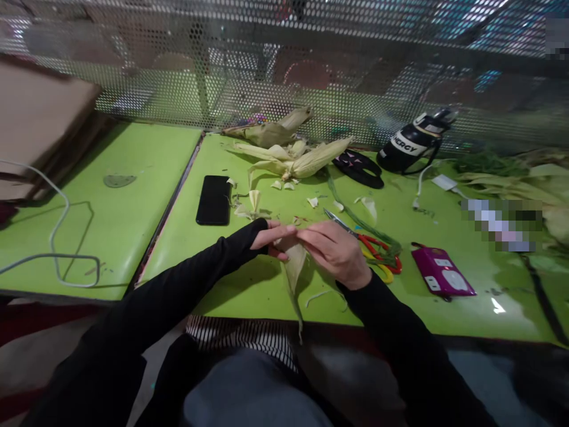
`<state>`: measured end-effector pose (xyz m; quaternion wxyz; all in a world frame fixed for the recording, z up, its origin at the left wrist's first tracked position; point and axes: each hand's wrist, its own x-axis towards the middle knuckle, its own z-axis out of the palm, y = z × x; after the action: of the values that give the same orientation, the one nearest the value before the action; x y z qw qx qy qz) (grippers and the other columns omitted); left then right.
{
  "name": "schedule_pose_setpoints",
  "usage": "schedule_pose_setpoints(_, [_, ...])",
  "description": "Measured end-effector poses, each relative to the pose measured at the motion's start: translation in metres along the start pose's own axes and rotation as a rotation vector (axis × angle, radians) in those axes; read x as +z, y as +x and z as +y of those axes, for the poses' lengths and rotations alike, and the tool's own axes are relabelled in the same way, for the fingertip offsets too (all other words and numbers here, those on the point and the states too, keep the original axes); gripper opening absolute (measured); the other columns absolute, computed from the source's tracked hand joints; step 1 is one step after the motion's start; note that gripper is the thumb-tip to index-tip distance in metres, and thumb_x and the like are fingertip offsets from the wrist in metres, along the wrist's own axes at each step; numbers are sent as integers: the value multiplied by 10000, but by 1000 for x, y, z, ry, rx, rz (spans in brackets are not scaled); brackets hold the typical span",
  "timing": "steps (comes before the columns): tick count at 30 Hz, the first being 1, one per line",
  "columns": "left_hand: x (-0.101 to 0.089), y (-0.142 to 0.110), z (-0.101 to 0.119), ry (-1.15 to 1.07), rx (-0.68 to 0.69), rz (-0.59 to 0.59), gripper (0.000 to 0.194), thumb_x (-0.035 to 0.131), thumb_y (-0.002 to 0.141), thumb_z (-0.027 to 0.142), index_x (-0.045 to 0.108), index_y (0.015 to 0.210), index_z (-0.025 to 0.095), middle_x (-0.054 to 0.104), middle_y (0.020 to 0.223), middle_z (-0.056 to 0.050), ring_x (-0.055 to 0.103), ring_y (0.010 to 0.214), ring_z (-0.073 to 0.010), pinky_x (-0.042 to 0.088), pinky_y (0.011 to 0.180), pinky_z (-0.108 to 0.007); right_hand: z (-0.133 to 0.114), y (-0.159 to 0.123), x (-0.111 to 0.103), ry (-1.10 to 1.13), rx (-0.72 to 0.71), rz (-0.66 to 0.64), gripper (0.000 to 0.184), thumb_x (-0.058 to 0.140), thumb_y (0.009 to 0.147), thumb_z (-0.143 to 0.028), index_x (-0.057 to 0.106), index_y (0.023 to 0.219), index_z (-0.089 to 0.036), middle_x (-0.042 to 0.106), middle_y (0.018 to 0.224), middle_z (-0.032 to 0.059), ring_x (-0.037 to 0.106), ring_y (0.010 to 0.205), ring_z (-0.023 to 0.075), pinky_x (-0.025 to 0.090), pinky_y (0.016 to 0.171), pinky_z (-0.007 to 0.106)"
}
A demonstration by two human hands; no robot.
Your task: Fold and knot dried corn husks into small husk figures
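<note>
A pale dried corn husk [294,267] hangs from my fingertips, its thin tip reaching past the front edge of the table. My left hand [271,237], in a black sleeve that covers part of the palm, is closed on the husk's upper end. Pinching the same end from the other side is my right hand [334,252]; the fingers of both hands meet there. Just beyond my right hand lie scissors [373,244] with red handles, partly hidden, beside green twine [386,249]. Small husk scraps [313,202] are scattered in front of my hands.
Several dried husks [302,160] lie at the back by a perforated metal screen [169,77]. A black phone [214,200] is left of my hands. To the right are a purple case [443,271], a black bottle [413,142] and a white cable [422,184]. Brown cardboard [40,112] stands far left.
</note>
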<state>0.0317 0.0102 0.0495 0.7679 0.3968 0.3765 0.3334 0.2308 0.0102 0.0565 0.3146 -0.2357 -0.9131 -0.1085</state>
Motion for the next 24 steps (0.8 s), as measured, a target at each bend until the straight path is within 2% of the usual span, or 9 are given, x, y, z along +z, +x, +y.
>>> schedule_pose_setpoints(3, [2, 2, -2, 100, 28, 34, 275, 602, 897, 357, 640, 781, 111, 632, 657, -20, 616, 543, -80, 556, 563, -195, 1, -2, 0, 68, 49, 15, 211, 579, 913, -147, 688, 1080, -216, 715, 858, 53, 638, 770, 181, 535, 691, 318])
schedule_pose_setpoints(7, [4, 8, -9, 166, 104, 101, 201, 583, 900, 247, 623, 760, 109, 583, 603, 19, 582, 517, -66, 537, 531, -180, -4, 0, 0, 315, 377, 37, 155, 631, 899, -255, 696, 1027, -198, 720, 871, 50, 659, 755, 169, 540, 666, 301])
schedule_pose_setpoints(10, [4, 7, -14, 221, 193, 112, 177, 623, 865, 270, 634, 794, 108, 588, 616, 21, 582, 552, -75, 542, 548, -193, -7, 2, 1, 453, 549, 8, 117, 624, 899, -269, 689, 953, -189, 723, 842, 33, 664, 726, 154, 529, 636, 276])
schedule_pose_setpoints(14, [5, 5, -22, 330, 283, 102, 245, 626, 851, 367, 633, 851, 122, 598, 622, 19, 585, 538, -90, 539, 520, -212, -10, -1, 3, 456, 564, -20, 82, 629, 889, -256, 672, 871, -189, 710, 781, 16, 645, 682, 141, 500, 622, 264])
schedule_pose_setpoints(20, [9, 3, -36, 396, 287, 150, 239, 549, 898, 359, 589, 798, 146, 501, 522, 45, 511, 411, -80, 470, 381, -193, -15, -10, 6, 382, 530, -36, 112, 589, 919, -251, 657, 850, -196, 706, 764, 19, 632, 660, 139, 485, 614, 264])
schedule_pose_setpoints(24, [6, 2, -34, 414, 263, 141, 268, 567, 892, 364, 577, 727, 153, 462, 515, 40, 496, 392, -83, 440, 338, -192, -18, -12, 11, 408, 543, -46, 87, 594, 918, -251, 659, 899, -196, 723, 807, 27, 659, 696, 148, 500, 628, 262])
